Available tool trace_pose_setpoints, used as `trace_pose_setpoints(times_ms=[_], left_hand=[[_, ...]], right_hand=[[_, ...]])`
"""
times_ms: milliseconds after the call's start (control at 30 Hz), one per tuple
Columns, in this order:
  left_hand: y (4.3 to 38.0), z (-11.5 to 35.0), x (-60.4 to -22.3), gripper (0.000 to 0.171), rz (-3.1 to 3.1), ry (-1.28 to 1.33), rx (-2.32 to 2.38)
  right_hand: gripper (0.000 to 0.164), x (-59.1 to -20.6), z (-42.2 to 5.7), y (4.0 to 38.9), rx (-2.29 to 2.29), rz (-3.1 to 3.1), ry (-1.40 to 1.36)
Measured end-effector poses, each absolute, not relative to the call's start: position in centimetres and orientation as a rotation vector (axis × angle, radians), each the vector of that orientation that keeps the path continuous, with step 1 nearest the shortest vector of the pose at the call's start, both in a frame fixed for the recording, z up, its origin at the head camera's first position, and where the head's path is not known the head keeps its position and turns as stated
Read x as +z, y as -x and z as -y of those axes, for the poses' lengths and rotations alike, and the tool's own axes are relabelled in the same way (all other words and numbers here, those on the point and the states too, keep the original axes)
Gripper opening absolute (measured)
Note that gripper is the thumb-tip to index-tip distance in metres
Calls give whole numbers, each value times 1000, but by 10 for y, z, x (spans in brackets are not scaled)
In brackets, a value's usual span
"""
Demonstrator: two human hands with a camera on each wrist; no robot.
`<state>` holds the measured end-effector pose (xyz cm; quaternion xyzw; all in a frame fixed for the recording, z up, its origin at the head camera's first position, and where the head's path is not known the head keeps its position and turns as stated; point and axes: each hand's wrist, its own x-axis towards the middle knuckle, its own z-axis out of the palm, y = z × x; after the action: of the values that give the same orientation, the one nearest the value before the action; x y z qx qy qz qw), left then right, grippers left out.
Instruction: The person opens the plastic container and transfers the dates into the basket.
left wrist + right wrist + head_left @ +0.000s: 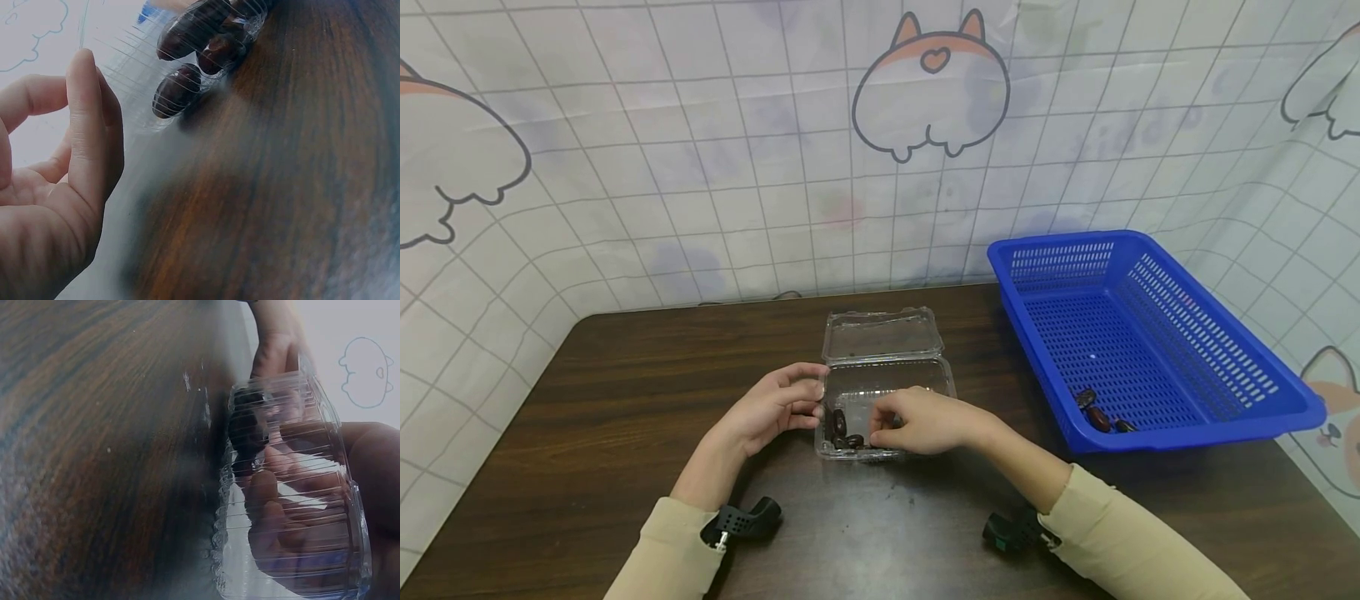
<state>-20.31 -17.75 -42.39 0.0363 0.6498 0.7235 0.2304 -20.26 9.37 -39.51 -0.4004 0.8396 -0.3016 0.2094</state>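
Note:
A clear plastic container (891, 379) lies on the table with its lid (883, 335) folded back. Several dark brown dates (840, 422) rest in its left front corner; through the wall the left wrist view shows a date (177, 90) up close. My left hand (778, 404) touches the container's left side with loosely bent fingers. Inside the container, my right hand (917, 421) has its curled fingertips low by the front wall, beside the dates. In the right wrist view those fingers (265, 525) show through the ribbed plastic; whether they pinch a date is unclear.
To the right stands a blue perforated basket (1157, 442), a few dates (1098, 418) in its near left corner. The dark wooden table (602, 417) meets a wall hung with grid-patterned cloth (760, 167). Black wrist cameras (748, 518) sit under both forearms.

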Motion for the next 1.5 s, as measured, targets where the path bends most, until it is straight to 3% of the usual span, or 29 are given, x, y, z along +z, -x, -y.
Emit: trace_pose_setpoints(times_ms=[1500], left_hand=[[204, 179, -424, 53, -1791, -125, 1989]], right_hand=[[6, -389, -94, 207, -891, -2318, 1123]])
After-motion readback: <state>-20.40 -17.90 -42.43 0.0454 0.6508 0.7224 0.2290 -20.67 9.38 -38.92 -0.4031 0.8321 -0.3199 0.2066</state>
